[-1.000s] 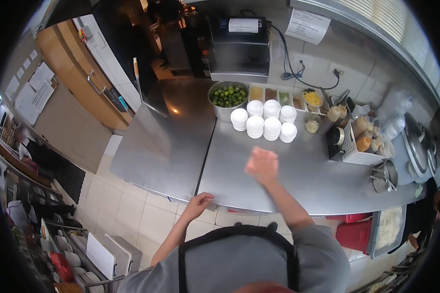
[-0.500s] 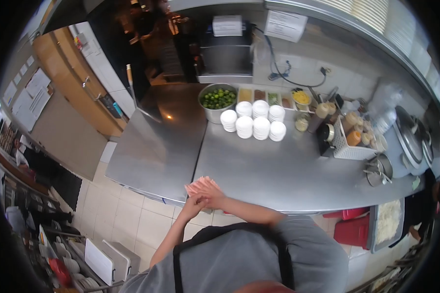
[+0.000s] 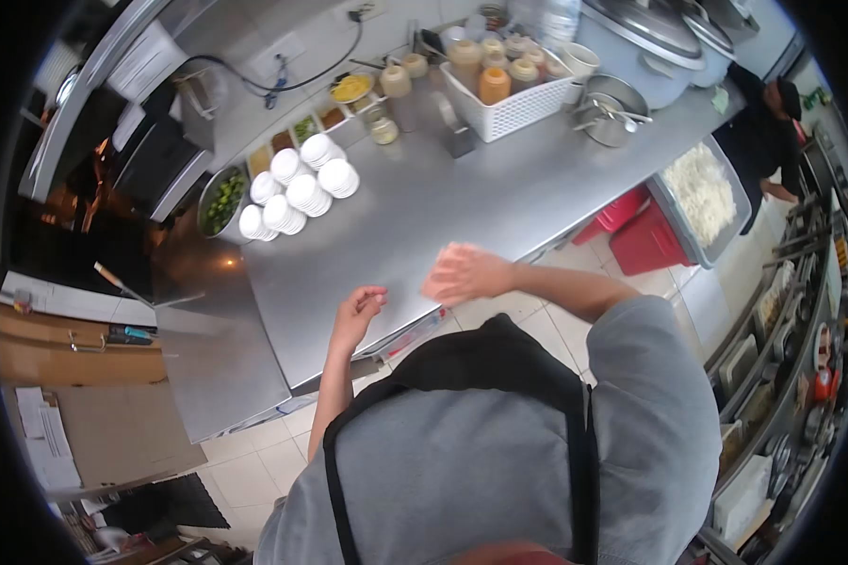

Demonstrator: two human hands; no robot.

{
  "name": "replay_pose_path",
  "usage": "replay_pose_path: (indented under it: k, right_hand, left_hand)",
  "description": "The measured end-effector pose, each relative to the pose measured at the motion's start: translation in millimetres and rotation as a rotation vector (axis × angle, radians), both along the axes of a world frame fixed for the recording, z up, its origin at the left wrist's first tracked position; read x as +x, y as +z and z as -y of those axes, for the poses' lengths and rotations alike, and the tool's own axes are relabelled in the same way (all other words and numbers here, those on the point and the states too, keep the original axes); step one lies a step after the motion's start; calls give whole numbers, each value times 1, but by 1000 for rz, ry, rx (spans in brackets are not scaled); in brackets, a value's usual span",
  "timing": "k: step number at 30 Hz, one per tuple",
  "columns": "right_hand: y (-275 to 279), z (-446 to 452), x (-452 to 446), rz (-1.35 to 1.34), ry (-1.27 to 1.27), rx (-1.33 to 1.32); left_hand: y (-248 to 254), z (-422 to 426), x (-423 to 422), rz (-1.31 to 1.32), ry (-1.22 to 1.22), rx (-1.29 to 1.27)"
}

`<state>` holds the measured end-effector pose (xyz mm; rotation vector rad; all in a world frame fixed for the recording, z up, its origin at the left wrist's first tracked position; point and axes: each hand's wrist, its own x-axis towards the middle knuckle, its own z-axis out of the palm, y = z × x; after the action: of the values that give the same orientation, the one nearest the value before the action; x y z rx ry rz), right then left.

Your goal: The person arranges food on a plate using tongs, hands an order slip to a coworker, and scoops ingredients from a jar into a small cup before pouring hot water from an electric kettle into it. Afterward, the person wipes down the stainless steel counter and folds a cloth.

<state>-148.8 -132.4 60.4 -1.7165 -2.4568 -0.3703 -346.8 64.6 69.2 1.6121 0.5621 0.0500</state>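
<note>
My right hand (image 3: 471, 273), smeared by motion, is at the front edge of the steel counter (image 3: 386, 226). It presses on a pinkish striped cloth (image 3: 432, 285), mostly hidden under the palm and fingers. To the left, my left hand (image 3: 360, 309) is raised near the same edge, apart from the cloth. Its fingers are loosely bent with a gap between them, and nothing shows in them. Several stacks of white small cups or lids (image 3: 306, 193) stand beyond my left hand, nearest the back of the counter.
A metal pot of green limes (image 3: 224, 202) stands beside small ingredient trays (image 3: 283, 141). Farther right are a white basket (image 3: 513, 115) of sauce bottles and a metal pot with utensils (image 3: 611, 108). A grey tub of white food (image 3: 702, 198) sits beside the counter; a person (image 3: 763, 141) is beyond it.
My view has swung to the right. My hands, together on the cloth before, are now apart; the right one has moved rightward along the counter edge with the cloth.
</note>
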Motion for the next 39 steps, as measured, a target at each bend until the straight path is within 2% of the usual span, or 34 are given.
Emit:
replay_pose_path:
  k: [2,5,7,14,16,17,19,21,22,25,27,28,30,32,33,34,35,36,37,39]
  right_hand:
    - [-28,46,50,-53,-53,-35]
    - [-64,106,129,75,-62,-8]
    - [-76,144,170,88,-135,-125]
    - [-76,257,284,-73,-408,-288]
    - [-89,287,313,153,-515,-67]
    - [-91,298,323,146,-517,-69]
    - [-95,320,339,261,-767,-139]
    - [-88,338,354,520,-990,-383]
    - [-79,353,356,518,-998,-387]
    - [-42,398,359,-688,-2177,-131]
    - [-122,462,397,-316,-2189,57]
    - [-134,462,399,-309,-2192,64]
    - [-150,461,399,-852,-2011,550]
    - [-157,419,400,-1652,-1728,1005]
    - [-198,420,424,-1657,-1767,878]
    - [-145,363,383,-1868,-1428,1175]
    - [-206,361,423,-1853,-1689,978]
    - [-232,336,428,-1048,-2136,833]
    - [-162,310,376,-1134,-2101,880]
    - [-165,301,355,-1027,-2096,752]
  left_hand:
    - [4,15,27,-10,-39,24]
    - [7,35,64,-20,-74,39]
    - [9,47,84,-31,-83,47]
    - [1,80,134,-93,-151,95]
    - [2,90,144,-100,-135,87]
    - [3,94,149,-98,-116,78]
    - [5,100,156,-112,-127,86]
    - [6,104,161,-120,-145,92]
    - [6,105,163,-122,-146,96]
    - [6,102,160,-124,-140,107]
    - [4,98,158,-117,-134,113]
    - [2,97,156,-138,-104,90]
    - [-4,97,152,-160,-72,63]
    - [-9,96,153,-182,-121,82]
    - [-7,97,155,-180,-123,82]
    - [-3,99,158,-180,-132,84]
    - [0,100,161,-177,-142,87]
    - [3,100,164,-170,-144,90]
    - [5,99,165,-165,-141,98]
    - [6,95,165,-156,-146,107]
